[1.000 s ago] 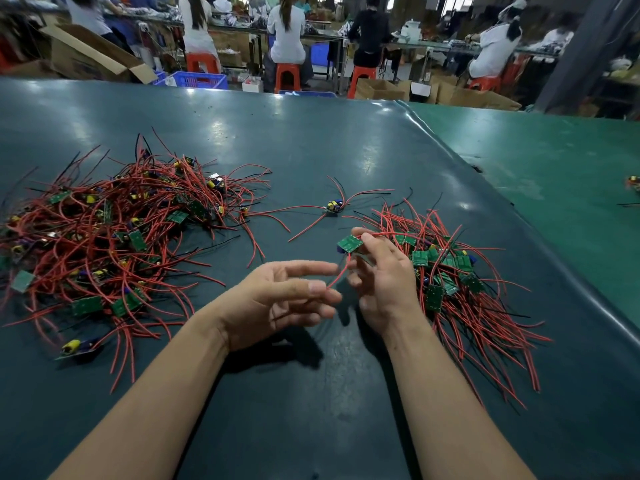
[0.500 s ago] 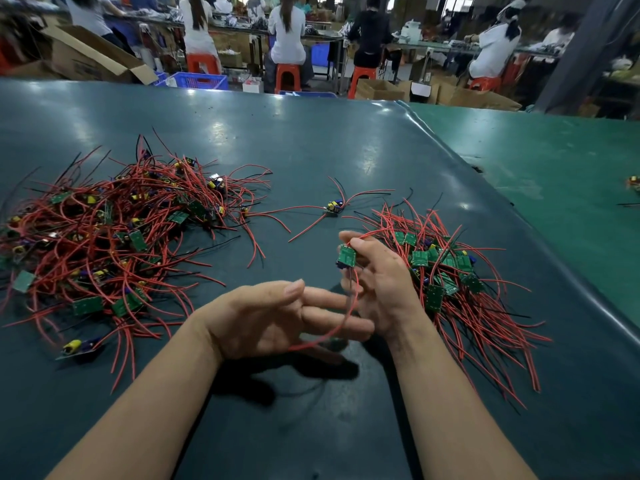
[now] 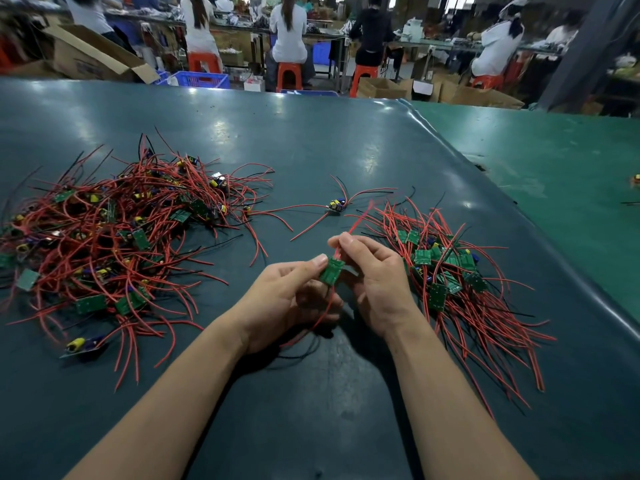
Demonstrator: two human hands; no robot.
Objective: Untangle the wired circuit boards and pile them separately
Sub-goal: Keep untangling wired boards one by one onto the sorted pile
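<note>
A small green circuit board [image 3: 330,271] with red wires is held between both hands over the dark table. My left hand [image 3: 287,299] pinches the board with thumb on its top edge. My right hand [image 3: 375,278] pinches its red wires [image 3: 353,225] just above the board, and they stick up and away. More of its red and black wire loops down under my left palm. A big tangled heap of boards and red wires [image 3: 114,237] lies to the left. A tidier pile of boards [image 3: 446,271] lies to the right, wires fanned toward me.
One loose board with yellow and blue parts [image 3: 336,205] lies alone between the piles. The dark mat [image 3: 311,140] meets a lighter green table [image 3: 554,174] at a raised seam on the right. People sit on orange stools beyond the far edge, among cardboard boxes.
My left hand went from flat and open to gripping the board. My right hand passed the board over and now pinches its wires, which swung upward.
</note>
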